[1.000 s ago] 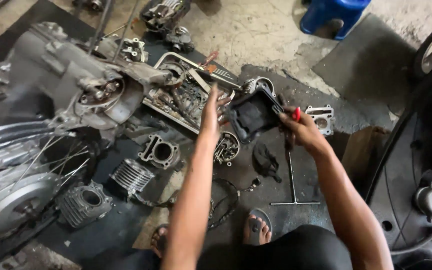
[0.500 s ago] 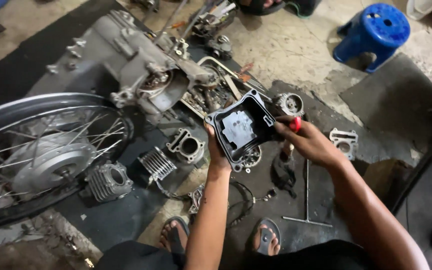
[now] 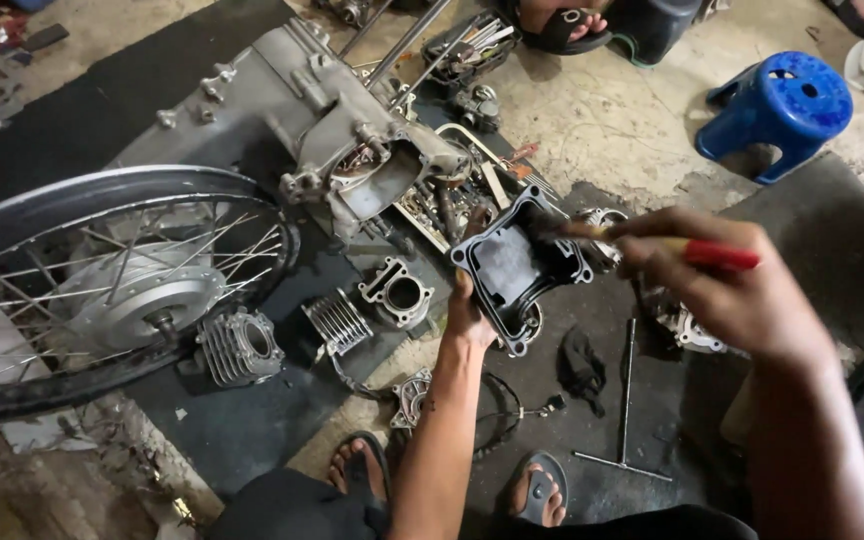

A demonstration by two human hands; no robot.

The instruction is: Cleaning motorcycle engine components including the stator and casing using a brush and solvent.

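A person's left hand is clamped on the lower edge of a black engine cover, holding it up off the floor with its hollow side facing the camera, above the scattered parts at the middle of the workshop floor. The right hand is closed around a red-handled brush, whose tip meets the cover's upper right edge.

Just below the cover a round metal part peeks out, and a dark rag and a T-handle wrench lie on the black floor mat near the person's sandalled feet. To the left sit a bare cylinder block, two finned cylinders, and a spoked wheel still joined to the large grey engine case. A tray of small parts lies behind the cover; a blue plastic stool stands on bare concrete toward the far right corner.

The cover is gripped by one edge only, so pressure from the brush could twist it out of the fingers and drop it onto the metal parts beneath, chipping a mating face. Loosened grit could also fall into the open cylinder block and tray close by, and small pieces underfoot could be kicked by the feet.
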